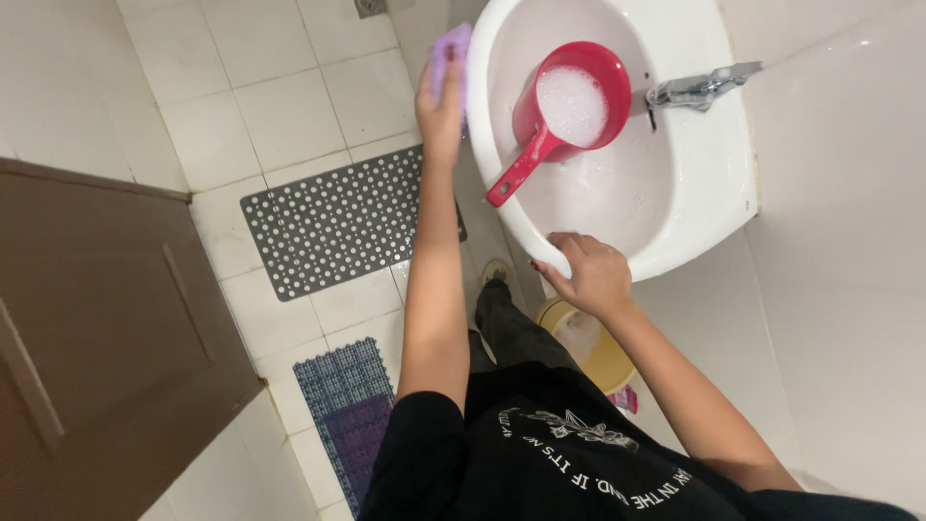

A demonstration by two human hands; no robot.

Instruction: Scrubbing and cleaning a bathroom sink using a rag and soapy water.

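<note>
My left hand (pixel 441 96) is closed on a purple cloth (pixel 449 50) and presses it against the outer left rim of a white washbasin (pixel 714 183). On the basin's near rim rests my right hand (pixel 586 273), fingers curled over the edge and holding nothing else. Inside the basin lies a red dipper (pixel 540 125) with a long handle, filled with white foam. A metal tap (pixel 699 89) sticks out over the basin from the right.
A grey perforated mat (pixel 328 227) and a blue-purple mat (pixel 347 415) lie on the white tiled floor. A brown door (pixel 106 338) stands at the left. Under the basin sits a yellow bucket (pixel 608 362). White wall runs along the right.
</note>
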